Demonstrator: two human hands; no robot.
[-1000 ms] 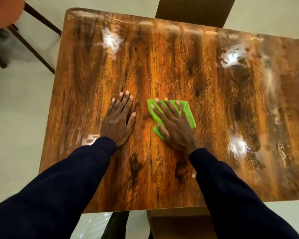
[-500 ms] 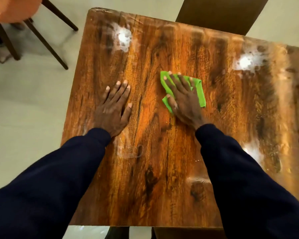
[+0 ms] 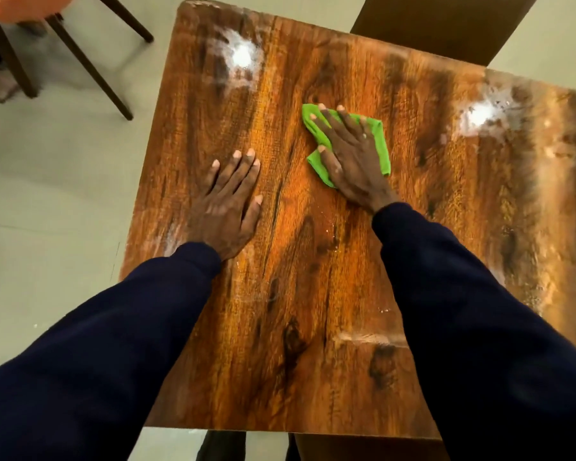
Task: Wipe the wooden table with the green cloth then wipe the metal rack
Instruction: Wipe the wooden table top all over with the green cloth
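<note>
Fingers spread flat, the right hand [image 3: 353, 161] presses the crumpled green cloth [image 3: 383, 151] at upper centre of the glossy brown wooden table [image 3: 313, 294]. The left hand [image 3: 226, 207] lies flat, fingers straight. Short strokes may miss the whitish patches [image 3: 241, 58], possibly glare, further up.

The right hand [image 3: 353, 161] lies flat with straight fingers on a green cloth [image 3: 381, 144], pressing it onto the wooden table [image 3: 300, 294]. The left hand [image 3: 228, 207] rests palm down on the bare wood just beside it, apart from the cloth. Whitish smears (two bright ones near the far edge) mark the tabletop. A chair [image 3: 90, 61] with dark legs stands on the pale floor [image 3: 47, 178] at upper left.
</note>
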